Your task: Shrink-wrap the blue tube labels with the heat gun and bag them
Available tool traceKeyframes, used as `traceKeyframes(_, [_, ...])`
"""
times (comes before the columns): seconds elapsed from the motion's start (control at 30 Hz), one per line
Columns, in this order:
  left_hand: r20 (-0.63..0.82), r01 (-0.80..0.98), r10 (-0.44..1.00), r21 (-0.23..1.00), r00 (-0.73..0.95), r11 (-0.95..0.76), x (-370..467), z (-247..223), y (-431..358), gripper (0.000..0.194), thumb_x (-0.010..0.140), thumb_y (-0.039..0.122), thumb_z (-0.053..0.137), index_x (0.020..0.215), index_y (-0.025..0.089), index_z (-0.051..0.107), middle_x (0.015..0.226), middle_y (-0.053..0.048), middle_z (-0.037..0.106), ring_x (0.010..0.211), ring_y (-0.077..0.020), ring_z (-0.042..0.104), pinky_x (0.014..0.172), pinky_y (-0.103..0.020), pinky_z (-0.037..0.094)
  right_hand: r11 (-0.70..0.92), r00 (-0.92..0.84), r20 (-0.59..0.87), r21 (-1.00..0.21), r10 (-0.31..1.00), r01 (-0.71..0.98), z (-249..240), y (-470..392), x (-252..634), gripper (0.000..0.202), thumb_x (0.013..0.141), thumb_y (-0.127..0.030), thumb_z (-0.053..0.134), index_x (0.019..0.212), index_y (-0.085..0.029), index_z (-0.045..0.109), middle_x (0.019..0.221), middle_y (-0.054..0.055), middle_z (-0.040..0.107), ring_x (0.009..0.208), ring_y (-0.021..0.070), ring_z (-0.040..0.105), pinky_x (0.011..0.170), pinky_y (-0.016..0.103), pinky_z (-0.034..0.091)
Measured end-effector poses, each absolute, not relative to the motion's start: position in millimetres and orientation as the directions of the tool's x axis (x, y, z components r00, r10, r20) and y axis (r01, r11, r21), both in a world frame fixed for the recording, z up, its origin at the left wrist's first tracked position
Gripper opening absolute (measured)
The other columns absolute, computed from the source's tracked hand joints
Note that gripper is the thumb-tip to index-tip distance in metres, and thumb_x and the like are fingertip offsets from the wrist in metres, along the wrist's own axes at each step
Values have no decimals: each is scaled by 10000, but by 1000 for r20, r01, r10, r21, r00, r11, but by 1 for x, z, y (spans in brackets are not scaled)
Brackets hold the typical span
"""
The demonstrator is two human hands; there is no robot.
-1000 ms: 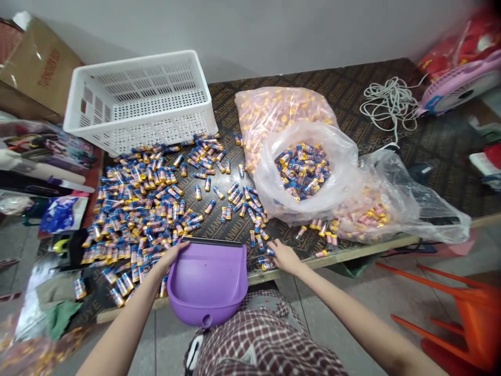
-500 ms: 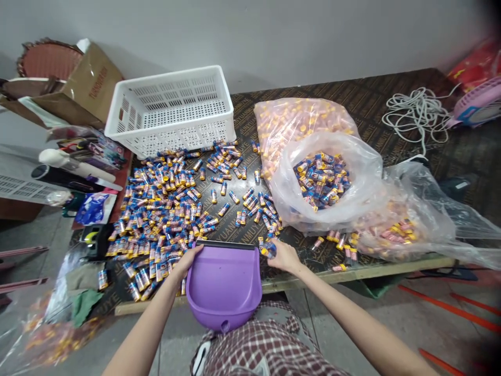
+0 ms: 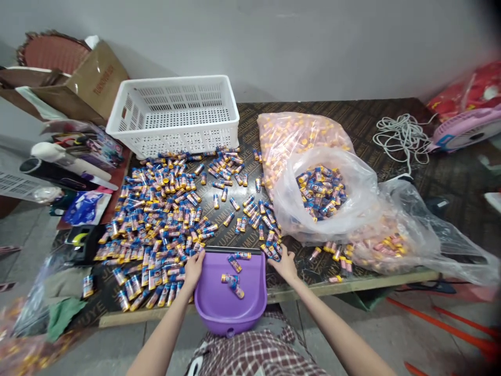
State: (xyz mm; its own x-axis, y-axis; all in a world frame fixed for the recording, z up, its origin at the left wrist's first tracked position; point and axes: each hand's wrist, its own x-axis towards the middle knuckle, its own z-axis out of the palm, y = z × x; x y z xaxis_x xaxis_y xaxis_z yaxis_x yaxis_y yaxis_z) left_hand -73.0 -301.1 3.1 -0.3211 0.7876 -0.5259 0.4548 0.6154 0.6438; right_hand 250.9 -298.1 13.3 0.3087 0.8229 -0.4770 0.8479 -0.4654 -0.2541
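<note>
My left hand (image 3: 194, 269) grips the left rim of a purple dustpan (image 3: 230, 318), which rests at the table's front edge. Several small plastic tubes (image 3: 235, 283) with blue and yellow ends lie loose inside it. Right of the pan, my right hand (image 3: 285, 265) is cupped with thumb and fingers apart, touching a small cluster of the same tubes (image 3: 272, 237) on the table. A large pile of tubes (image 3: 168, 209) spreads over the table's left side, close to my left hand.
A white plastic basket (image 3: 180, 143) stands at the back. Right of centre sits an open clear bag (image 3: 287, 183) full of tubes, with another filled bag (image 3: 305, 125) behind it. White cord (image 3: 403, 138) and a pink fan (image 3: 465, 128) are at the far right.
Several tubes now lie in the dustpan, which held none before. My right hand has opened from its grasp and moved slightly right to the tubes beside the pan. My left hand stays on the rim.
</note>
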Motion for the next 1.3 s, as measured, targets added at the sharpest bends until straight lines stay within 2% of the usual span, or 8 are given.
traceKeyframes(0.4, [-539,789,785,318,-306,526,-71,-7,-277,446,858,402,328,786,127,673,796,-166,689,807,-292,642,699,-325,427,-79,-91,-422,-368,902,927,-11,-186,173,560,711,-192,642,1236,-259,458,1189,101,412,980,223,568,800,302,433])
traceKeyframes(0.57, [-543,801,757,231,-364,552,-50,-16,-254,481,893,358,274,916,86,669,894,-197,681,850,-282,643,708,-328,440,68,-261,-378,-454,888,889,0,-197,152,470,683,-320,691,1136,-294,567,1142,61,520,1022,215,545,849,302,417])
traceKeyframes(0.73, [-546,808,746,194,-382,556,-51,-9,-248,411,870,363,367,854,101,683,854,-185,685,825,-276,645,688,-319,445,-105,2,-253,-393,967,913,4,-193,185,549,882,-380,408,1388,-201,294,1412,155,293,1299,279,273,1004,425,280])
traceKeyframes(0.83, [-527,823,757,175,-386,541,-58,4,-238,384,828,411,456,798,106,687,784,-178,679,783,-278,643,675,-320,447,-304,227,-246,-351,942,886,-6,-172,208,583,907,-354,320,1424,-121,185,1380,227,318,1251,332,341,946,473,322])
traceKeyframes(0.97, [-365,844,823,152,-435,514,-79,23,-206,491,872,472,325,1004,126,647,1015,-191,633,1000,-296,574,823,-379,422,-473,394,-276,-338,876,814,-21,-142,209,561,911,-416,285,1416,-175,240,1201,201,512,1099,320,499,867,462,378])
traceKeyframes(1.1, [40,762,763,104,-645,639,-109,20,-168,559,866,509,317,1308,185,428,1397,-199,323,1269,-345,313,955,-520,306,-623,555,-286,-290,781,727,-27,-122,189,580,898,-483,257,1400,-194,297,1124,243,533,1014,379,525,770,564,371])
traceKeyframes(1.2, [4,637,642,134,-766,759,-122,6,-144,630,821,605,336,1309,219,435,1387,-216,309,1236,-388,326,870,-557,363,-642,589,-256,-260,766,721,-29,-115,164,548,892,-483,279,1354,-208,383,1292,267,391,1137,403,421,792,596,333])
traceKeyframes(1.3, [-73,747,755,117,-651,655,-116,-3,-128,634,806,633,336,1266,224,490,1381,-201,318,1180,-374,384,853,-535,382,-539,484,-247,-267,839,798,-33,-116,137,475,858,-525,376,1254,-292,500,1423,162,265,1258,342,301,896,535,300])
